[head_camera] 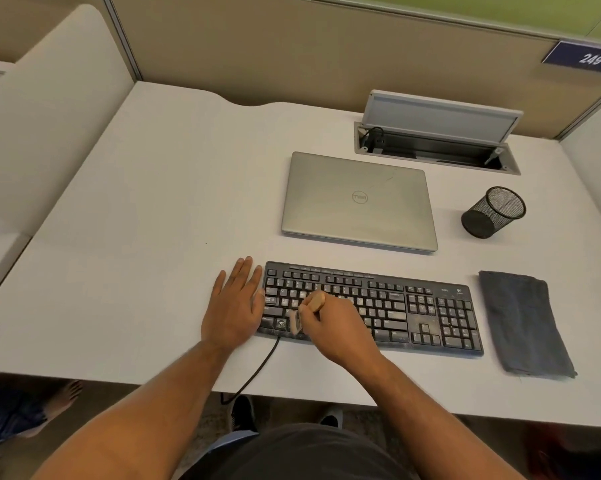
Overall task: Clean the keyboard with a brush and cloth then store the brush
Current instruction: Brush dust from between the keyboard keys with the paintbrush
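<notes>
A dusty black keyboard (413,308) lies near the front edge of the white desk (146,237). My right hand (333,327) grips a small brush (297,318) by its wooden handle, with the bristles down on the keyboard's lower left keys. My left hand (235,303) lies flat on the desk with straight fingers, against the keyboard's left end. A folded dark grey cloth (524,323) lies on the desk to the right of the keyboard. A black mesh pen cup (493,213) stands at the back right.
A closed silver laptop (357,202) sits behind the keyboard. Behind it is an open cable hatch (437,143) with its lid raised. The keyboard's black cable (257,368) runs off the front edge. Beige partition walls (292,64) enclose the desk.
</notes>
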Demonstrator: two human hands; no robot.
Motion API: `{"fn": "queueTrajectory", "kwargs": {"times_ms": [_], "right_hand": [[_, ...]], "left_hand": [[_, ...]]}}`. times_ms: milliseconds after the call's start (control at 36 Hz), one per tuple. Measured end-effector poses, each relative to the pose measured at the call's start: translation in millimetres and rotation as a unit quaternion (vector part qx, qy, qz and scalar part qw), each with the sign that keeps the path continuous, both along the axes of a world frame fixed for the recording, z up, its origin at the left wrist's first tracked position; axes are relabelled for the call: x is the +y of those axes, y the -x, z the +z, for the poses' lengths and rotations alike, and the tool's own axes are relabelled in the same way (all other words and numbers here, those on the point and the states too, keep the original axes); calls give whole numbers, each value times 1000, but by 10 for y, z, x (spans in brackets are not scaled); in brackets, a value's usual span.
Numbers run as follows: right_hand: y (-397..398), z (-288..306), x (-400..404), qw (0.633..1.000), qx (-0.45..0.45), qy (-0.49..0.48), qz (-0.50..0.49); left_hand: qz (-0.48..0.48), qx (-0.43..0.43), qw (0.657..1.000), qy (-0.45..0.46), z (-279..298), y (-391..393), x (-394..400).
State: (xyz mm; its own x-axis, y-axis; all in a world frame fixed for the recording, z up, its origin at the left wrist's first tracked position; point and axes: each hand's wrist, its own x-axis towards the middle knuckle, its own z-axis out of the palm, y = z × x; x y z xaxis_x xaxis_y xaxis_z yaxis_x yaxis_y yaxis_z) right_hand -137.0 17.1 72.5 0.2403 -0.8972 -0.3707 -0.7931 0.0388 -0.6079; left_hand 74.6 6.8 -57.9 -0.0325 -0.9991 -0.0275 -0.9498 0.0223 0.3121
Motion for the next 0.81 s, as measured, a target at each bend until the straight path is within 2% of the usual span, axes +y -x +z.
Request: {"fn": "queueTrajectory", "kwargs": {"times_ms": [167, 333, 500, 667, 806], "right_hand": [[-54, 34, -3, 998, -51, 38, -29], [-90, -23, 22, 1000, -15, 12, 10], [-93, 4, -11, 998, -45, 25, -21], [-116, -18, 16, 1000, -16, 7, 14], [-128, -16, 2, 998, -59, 25, -24]], "left_hand": [[-3, -5, 1000, -4, -9, -4, 2], [-2, 0, 1000, -4, -16, -12, -3], [0, 7, 1000, -4, -27, -15, -4], [-1, 11, 1000, -4, -12, -10, 5], [1, 9, 1000, -7, -16, -10, -7]]}}
